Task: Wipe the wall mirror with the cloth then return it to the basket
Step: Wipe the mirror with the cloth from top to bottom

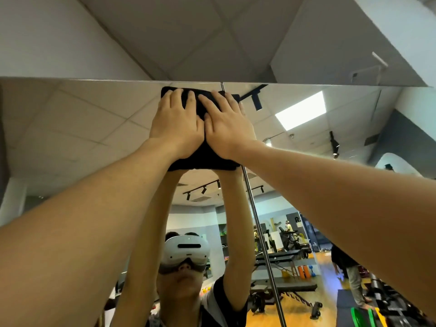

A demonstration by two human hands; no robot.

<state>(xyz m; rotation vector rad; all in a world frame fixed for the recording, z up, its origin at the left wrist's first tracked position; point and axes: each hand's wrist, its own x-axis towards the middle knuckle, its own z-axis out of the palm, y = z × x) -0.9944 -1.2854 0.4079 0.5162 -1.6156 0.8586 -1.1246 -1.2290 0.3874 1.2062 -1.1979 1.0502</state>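
Head view, both hands, left and right, fingers flat, pressing black cloth against wall mirror

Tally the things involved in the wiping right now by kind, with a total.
Hands pressing flat on the cloth: 2, the left hand and the right hand
Black cloth: 1
Wall mirror panels meeting at the seam: 2, the left panel and the right panel
Total: 5

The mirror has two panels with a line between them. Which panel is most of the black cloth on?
The left panel. Most of the black cloth lies left of the metal seam; only its right edge crosses onto the right panel.
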